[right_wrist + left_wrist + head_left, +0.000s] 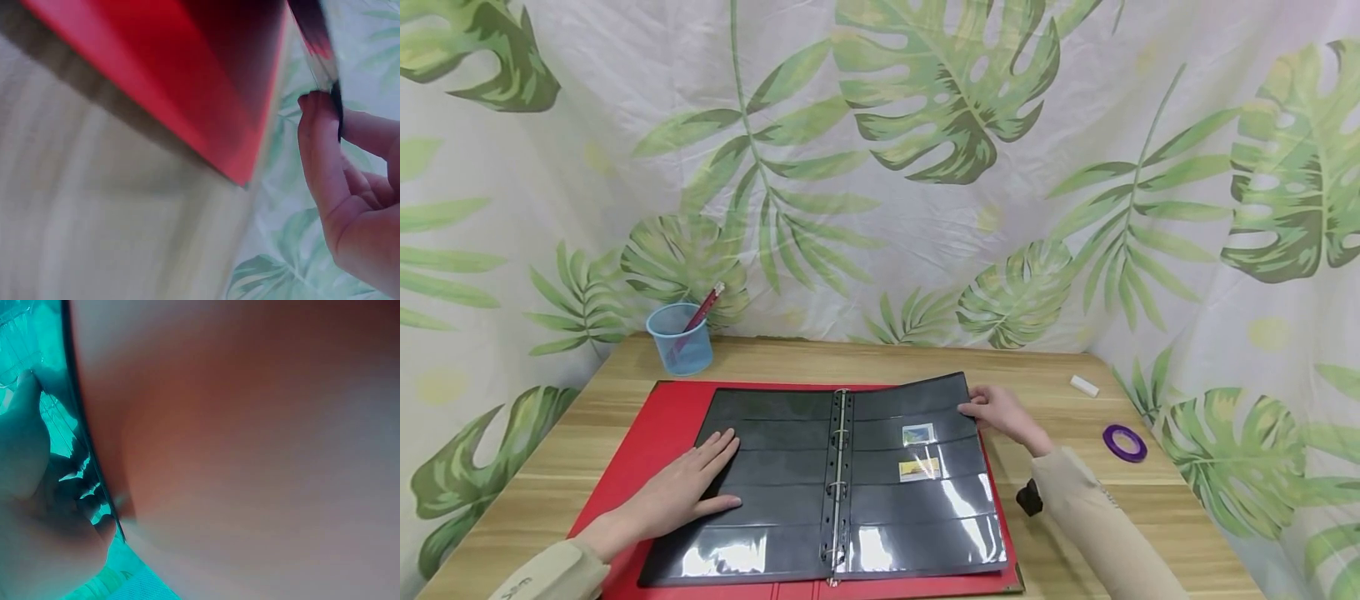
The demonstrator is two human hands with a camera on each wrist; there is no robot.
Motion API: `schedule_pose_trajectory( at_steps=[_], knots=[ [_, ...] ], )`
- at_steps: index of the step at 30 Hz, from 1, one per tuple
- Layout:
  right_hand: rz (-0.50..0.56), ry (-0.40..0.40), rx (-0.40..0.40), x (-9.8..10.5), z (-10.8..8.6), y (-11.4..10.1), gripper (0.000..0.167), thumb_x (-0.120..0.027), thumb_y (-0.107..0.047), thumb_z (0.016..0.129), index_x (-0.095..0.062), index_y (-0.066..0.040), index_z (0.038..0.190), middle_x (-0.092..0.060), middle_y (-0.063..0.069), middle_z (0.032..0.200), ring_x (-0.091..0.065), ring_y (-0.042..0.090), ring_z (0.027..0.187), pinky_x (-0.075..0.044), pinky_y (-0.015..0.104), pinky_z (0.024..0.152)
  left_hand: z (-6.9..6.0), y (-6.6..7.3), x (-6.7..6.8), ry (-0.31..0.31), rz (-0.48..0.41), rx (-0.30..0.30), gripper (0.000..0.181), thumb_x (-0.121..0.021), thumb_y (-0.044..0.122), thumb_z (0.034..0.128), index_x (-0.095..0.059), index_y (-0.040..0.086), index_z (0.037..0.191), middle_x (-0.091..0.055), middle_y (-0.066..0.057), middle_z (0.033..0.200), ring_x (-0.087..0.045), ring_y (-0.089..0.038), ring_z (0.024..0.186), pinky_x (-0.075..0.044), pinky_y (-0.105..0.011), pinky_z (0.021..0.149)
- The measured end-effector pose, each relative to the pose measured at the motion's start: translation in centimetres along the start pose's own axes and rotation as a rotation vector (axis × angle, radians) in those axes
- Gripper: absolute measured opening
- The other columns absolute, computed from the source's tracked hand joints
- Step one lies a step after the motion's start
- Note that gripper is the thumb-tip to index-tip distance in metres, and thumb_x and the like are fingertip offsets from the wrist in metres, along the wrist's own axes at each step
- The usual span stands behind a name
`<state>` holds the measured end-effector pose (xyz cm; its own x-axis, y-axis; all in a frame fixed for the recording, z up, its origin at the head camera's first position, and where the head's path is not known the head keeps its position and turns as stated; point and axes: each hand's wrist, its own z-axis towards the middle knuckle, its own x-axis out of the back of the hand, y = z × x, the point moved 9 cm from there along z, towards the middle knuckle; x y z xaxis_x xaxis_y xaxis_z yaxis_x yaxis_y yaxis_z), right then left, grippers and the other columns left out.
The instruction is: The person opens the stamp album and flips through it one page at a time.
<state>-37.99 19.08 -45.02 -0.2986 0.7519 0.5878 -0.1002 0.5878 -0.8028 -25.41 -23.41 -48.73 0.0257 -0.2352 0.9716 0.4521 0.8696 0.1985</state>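
Observation:
A red ring binder (658, 417) lies spread on the table with black pocket pages on both sides of its metal rings (839, 486). My left hand (688, 479) rests with extended fingers on the left black page (767, 475). With my right hand (1000, 412) I pinch the upper outer corner of the right black page (887, 508), which is lifted; the right wrist view shows thumb and fingers on its edge. Two stamps, one blue-green (918, 434) and one yellow (920, 469), sit in that page's pockets. The left wrist view is mostly blurred and tinted.
A blue mesh cup (688, 354) holding red pencils (706, 307) stands at the back left. On the right lie a white eraser (1084, 386), a purple ring-shaped roll (1124, 443) and a small black object (1028, 498) partly behind my sleeve. Leaf-patterned cloth surrounds the table.

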Motion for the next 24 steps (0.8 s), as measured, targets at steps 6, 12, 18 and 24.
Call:
schedule_pose_trajectory(
  at_steps=[6,12,18,24],
  knots=[
    [0.103,-0.040,-0.019,1.2,0.1,-2.1,0.025,-0.056,-0.012,0.099,-0.061,0.011,0.106,-0.065,-0.006,0.071,-0.060,0.003,0.062,-0.059,0.025,0.063,0.0,-0.2,-0.1,0.001,-0.001,-0.001,0.090,-0.063,0.064,0.0855,-0.047,-0.001,0.145,-0.044,-0.023,0.153,-0.043,-0.047,0.138,-0.044,-0.059,0.106],
    [0.095,-0.049,0.022,2.4,0.5,-5.6,0.031,-0.053,-0.012,0.101,-0.061,0.015,0.114,-0.069,-0.001,0.076,-0.066,0.003,0.064,-0.059,0.023,0.062,0.0,-0.1,-0.1,-0.004,-0.010,0.002,0.090,-0.063,0.064,0.0856,-0.046,-0.002,0.145,-0.043,-0.024,0.153,-0.043,-0.047,0.139,-0.043,-0.060,0.107],
    [0.094,-0.049,0.033,3.1,0.8,-8.9,0.022,-0.051,-0.014,0.102,-0.059,0.004,0.092,-0.050,-0.006,0.067,-0.055,0.005,0.059,-0.056,0.020,0.059,0.0,-0.1,-0.1,-0.002,-0.019,-0.004,0.090,-0.064,0.062,0.0857,-0.046,-0.002,0.145,-0.042,-0.024,0.153,-0.042,-0.048,0.139,-0.043,-0.060,0.107],
    [0.115,-0.094,0.051,2.6,1.4,-11.8,0.019,-0.051,-0.016,0.103,-0.055,0.001,0.093,-0.043,-0.005,0.063,-0.050,0.007,0.059,-0.055,0.020,0.060,0.0,-0.2,-0.2,-0.013,-0.024,-0.001,0.089,-0.064,0.062,0.0861,-0.045,-0.002,0.146,-0.041,-0.025,0.154,-0.042,-0.048,0.139,-0.042,-0.060,0.107]
  ],
)
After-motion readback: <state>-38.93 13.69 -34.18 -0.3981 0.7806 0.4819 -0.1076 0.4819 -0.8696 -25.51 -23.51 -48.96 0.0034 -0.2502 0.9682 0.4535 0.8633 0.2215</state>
